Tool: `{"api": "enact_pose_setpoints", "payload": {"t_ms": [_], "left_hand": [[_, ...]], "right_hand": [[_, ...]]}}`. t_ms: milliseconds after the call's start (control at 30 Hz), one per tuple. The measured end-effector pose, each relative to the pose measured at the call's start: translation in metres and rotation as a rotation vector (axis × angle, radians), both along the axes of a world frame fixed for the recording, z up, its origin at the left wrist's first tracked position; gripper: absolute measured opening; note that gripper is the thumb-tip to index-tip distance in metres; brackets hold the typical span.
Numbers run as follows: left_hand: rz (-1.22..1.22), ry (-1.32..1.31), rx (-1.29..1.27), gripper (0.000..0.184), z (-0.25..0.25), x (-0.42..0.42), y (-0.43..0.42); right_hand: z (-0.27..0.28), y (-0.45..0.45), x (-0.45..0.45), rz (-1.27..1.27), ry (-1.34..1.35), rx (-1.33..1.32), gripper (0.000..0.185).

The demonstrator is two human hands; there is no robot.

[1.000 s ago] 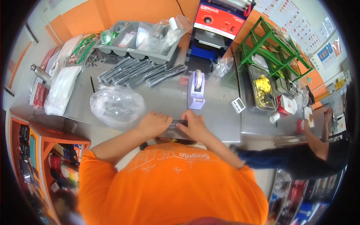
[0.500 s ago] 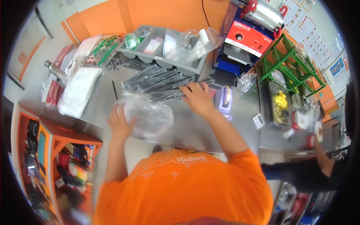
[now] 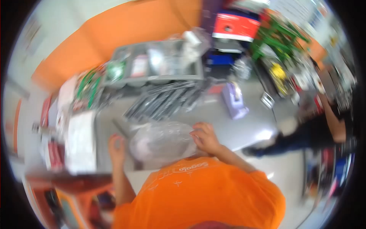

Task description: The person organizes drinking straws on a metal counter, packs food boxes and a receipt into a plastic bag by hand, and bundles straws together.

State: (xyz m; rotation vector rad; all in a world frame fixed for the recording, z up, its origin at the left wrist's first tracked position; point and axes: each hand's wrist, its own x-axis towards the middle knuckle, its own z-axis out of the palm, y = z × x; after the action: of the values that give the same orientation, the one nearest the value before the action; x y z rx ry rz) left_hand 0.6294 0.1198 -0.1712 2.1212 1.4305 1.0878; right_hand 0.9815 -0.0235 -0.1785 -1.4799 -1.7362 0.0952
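A clear plastic bag [image 3: 162, 141] lies at the table's front edge, close to my body. My right hand [image 3: 207, 139] is at the bag's right side, its bent fingers closed on the edge of the plastic. To the left of the bag, my left hand [image 3: 117, 148] is held up with thumb and fingers apart, holding nothing I can see; it is somewhat blurred. Behind the bag lie several black straw-like sticks in clear wrapping [image 3: 164, 101]. One dark thin stick [image 3: 121, 128] rests between the bag and my left hand.
A grey divided tray [image 3: 152, 79] with packets stands at the back. White packages [image 3: 81, 141] lie left. Right are a lilac tape dispenser [image 3: 234, 101], a red and blue machine [image 3: 236, 28], and a green rack [image 3: 280, 34]. A co-worker's arm [image 3: 333, 118] shows far right.
My right hand has left the black sticks and come down to the bag's right side. My left hand has come away from the bag's left edge. The view has shifted and blurred.
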Motion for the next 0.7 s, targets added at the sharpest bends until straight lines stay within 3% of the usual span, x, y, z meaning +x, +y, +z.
{"api": "enact_pose_setpoints", "payload": {"t_ms": [100, 167, 267, 333, 500, 567, 633, 700], "left_hand": [[-0.171, -0.039, -0.162, 0.011, 0.020, 0.034, 0.031], [-0.336, -0.207, -0.179, 0.012, 0.032, 0.074, 0.032], [-0.697, -0.120, -0.182, 0.015, 0.057, 0.137, 0.013], [-0.876, -0.046, -0.167, 0.016, 0.078, 0.170, -0.011], [-1.209, 0.035, -0.154, 0.020, 0.089, 0.208, -0.056], [-1.296, 0.100, -0.343, 0.024, 0.088, 0.210, -0.065], [-1.287, 0.231, -0.332, 0.025, 0.079, 0.205, -0.065], [-1.274, 0.354, -0.326, 0.027, 0.069, 0.198, -0.067]], "right_hand": [[0.006, -0.041, 0.030, -0.324, -0.054, -0.057, 0.016], [0.015, -0.070, 0.047, -0.555, -0.094, -0.061, 0.016], [0.027, -0.095, 0.070, -0.804, -0.182, -0.049, 0.016], [0.023, -0.106, 0.084, -1.038, 0.016, 0.041, 0.017], [0.041, -0.123, 0.070, -0.780, 0.010, 0.031, 0.017], [0.036, -0.125, 0.051, -0.655, 0.004, 0.013, 0.016], [0.022, -0.125, 0.038, -0.696, -0.038, 0.238, 0.017], [-0.011, -0.130, 0.039, -0.919, 0.175, 0.347, 0.018]]}}
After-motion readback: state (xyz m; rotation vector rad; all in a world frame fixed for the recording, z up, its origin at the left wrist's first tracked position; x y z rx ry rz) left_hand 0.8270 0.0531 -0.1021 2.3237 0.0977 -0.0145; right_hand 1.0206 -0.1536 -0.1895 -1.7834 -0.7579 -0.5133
